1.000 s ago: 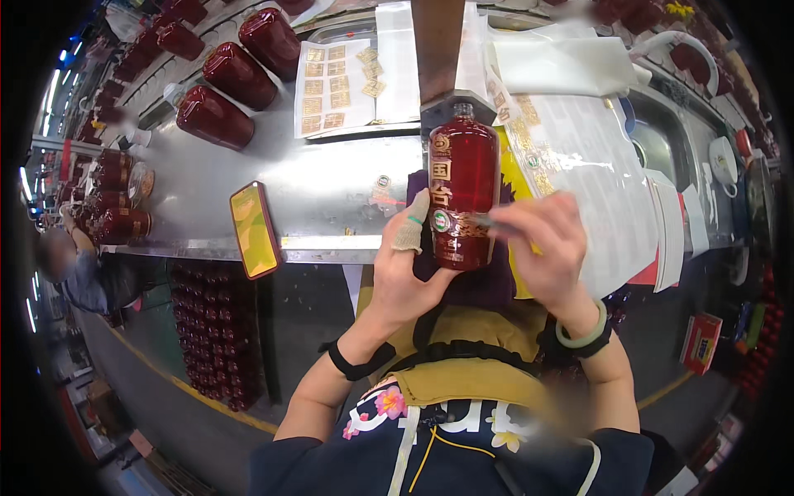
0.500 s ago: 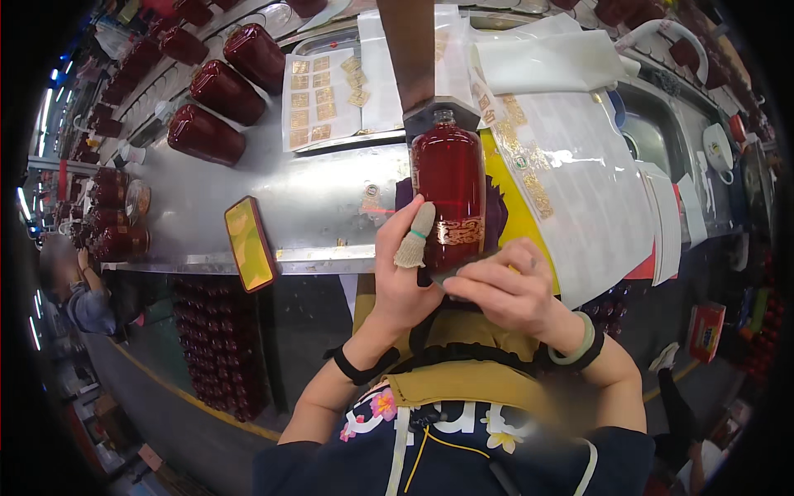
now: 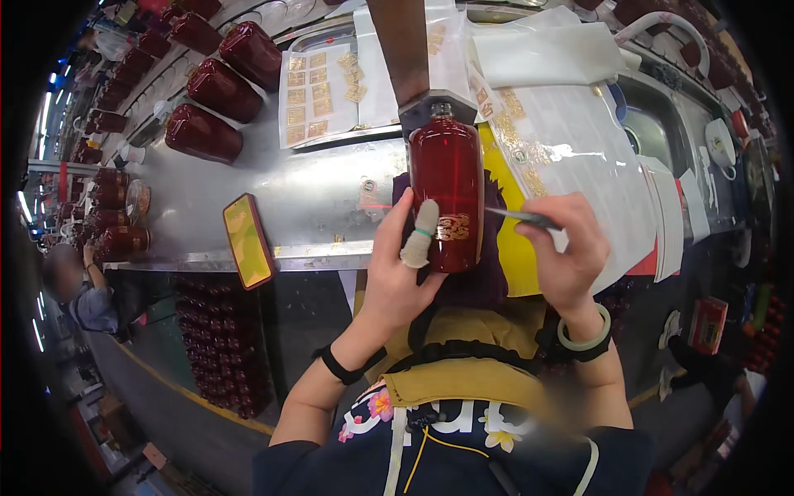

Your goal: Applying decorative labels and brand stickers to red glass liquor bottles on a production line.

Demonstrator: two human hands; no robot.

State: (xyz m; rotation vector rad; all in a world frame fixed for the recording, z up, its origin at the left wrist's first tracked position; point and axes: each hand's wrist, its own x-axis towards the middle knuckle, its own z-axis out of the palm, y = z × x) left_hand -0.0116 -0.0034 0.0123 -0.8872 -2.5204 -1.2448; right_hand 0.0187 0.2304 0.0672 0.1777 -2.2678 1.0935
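Observation:
A dark red glass bottle (image 3: 447, 169) lies on its back with its neck pointing away from me. A gold ornamental sticker (image 3: 453, 226) is on its lower part. My left hand (image 3: 393, 273) grips the bottle's left side, and a knitted finger cover (image 3: 422, 236) sits on one of its fingers. My right hand (image 3: 572, 248) pinches a pair of grey tweezers (image 3: 533, 218), whose tip points left, just beside the bottle and apart from it. Under the bottle is a purple cloth (image 3: 494, 277), next to a yellow sheet (image 3: 519, 269).
White backing sheets (image 3: 579, 165) with gold stickers lie to the right, before a sink (image 3: 657, 132). More gold stickers (image 3: 319, 91) are at the back left. Several red bottles (image 3: 203, 132) and a phone (image 3: 248, 241) rest left. A brown post (image 3: 399, 50) stands behind the bottle.
My right hand has moved right and away from the bottle's base, bringing the tweezers into plain view. The left hand still holds the bottle, which has barely shifted.

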